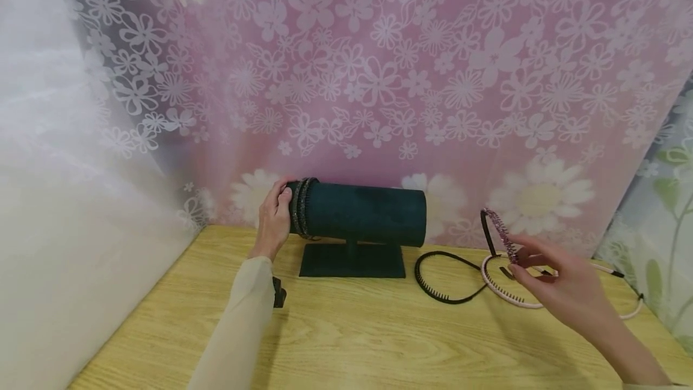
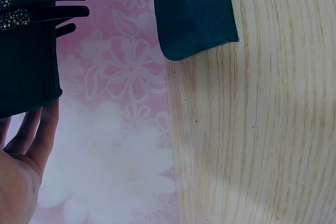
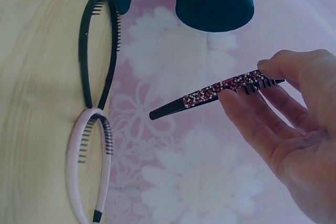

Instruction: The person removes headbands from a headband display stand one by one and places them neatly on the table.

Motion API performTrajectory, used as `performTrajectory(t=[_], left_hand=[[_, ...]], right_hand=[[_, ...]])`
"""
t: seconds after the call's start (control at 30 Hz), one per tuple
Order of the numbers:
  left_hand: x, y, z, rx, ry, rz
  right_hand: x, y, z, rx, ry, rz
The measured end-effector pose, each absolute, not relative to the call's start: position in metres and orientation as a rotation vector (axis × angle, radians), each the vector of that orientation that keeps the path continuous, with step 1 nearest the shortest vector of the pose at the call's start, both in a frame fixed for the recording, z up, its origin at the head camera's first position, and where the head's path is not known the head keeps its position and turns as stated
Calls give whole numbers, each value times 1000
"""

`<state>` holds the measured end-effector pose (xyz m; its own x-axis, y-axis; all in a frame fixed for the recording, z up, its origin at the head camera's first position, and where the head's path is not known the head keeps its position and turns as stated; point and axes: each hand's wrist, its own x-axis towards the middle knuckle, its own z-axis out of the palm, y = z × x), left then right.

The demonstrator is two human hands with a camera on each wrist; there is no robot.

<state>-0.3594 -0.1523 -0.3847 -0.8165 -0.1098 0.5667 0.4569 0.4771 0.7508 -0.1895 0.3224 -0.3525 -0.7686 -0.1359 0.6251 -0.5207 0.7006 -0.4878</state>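
A dark green velvet display stand (image 1: 373, 212) carries a horizontal roll above a flat base. My left hand (image 1: 275, 215) grips the roll's left end, thumb to the front; in the left wrist view its fingers (image 2: 44, 140) reach the roll's edge. Two dark headbands with sparkling stones (image 1: 304, 206) sit round the roll beside that hand. To the right of the stand, my right hand (image 1: 568, 281) pinches a pink glitter headband (image 3: 210, 92) between thumb and fingers, held up off the table. Small comb teeth line its inner side.
On the wooden table (image 1: 335, 342) lie a black toothed headband (image 1: 449, 301) and a pale pink headband (image 3: 73, 166), overlapping in the head view. More pale pink headband ends (image 1: 630, 315) show behind my right hand. A flowered pink curtain (image 1: 379, 77) hangs behind the table.
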Motion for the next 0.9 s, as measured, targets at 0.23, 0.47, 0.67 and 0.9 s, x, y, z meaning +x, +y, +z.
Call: performTrajectory(t=[0.23, 0.47, 0.67, 0.9], left_hand=[[-360, -152, -384, -289, -2164, -1337], [-360, -151, -384, -293, -2164, -1352], [-359, -151, -384, -283, -2178, -1356], [-359, -152, -384, -283, -2176, -1364]], right_hand=[[-183, 337, -364, 499, -2349, 847], [-173, 351, -373, 390, -2419, 837], [-165, 363, -381, 340, -2429, 786], [-158, 376, -391, 222, -2466, 742]])
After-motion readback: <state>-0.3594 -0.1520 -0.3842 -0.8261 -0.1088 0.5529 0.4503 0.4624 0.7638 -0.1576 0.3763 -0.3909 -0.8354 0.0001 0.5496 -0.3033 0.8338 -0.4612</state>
